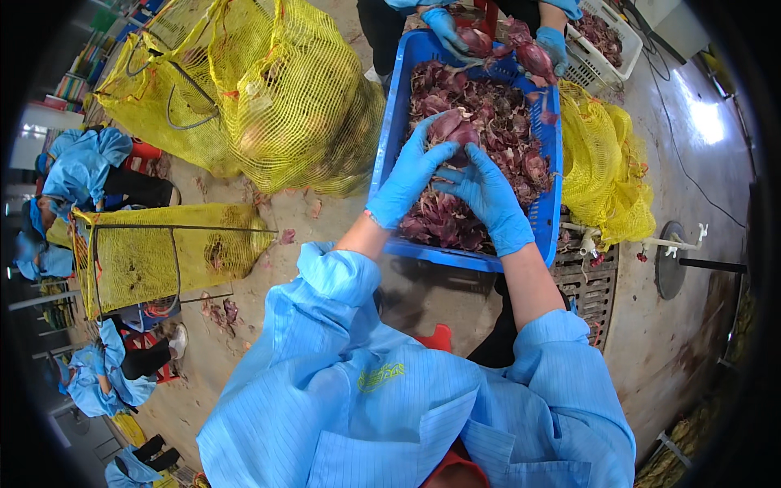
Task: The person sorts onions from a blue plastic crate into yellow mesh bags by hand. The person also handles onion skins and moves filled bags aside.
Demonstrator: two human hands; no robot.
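Observation:
My left hand (410, 174), in a blue glove, grips a cluster of purple-red onion bulbs (454, 133) above the crate. Close by on the right is my right hand (488, 198), also gloved, its fingers spread and one fingertip at the lower edge of the bulbs. I see nothing held in it. Both hands are over a blue plastic crate (465, 261). Loose purple onion skins (442, 216) fill much of it, and what lies under them is hidden.
Opposite me, a co-worker's gloved hands (450, 33) hold onions over the crate's far end. Yellow mesh sacks (299, 104) stand left, another mesh sack (601, 165) lies right. A white crate (628, 43) is behind. Pipes with taps (674, 244) rise beside the floor grate (586, 280).

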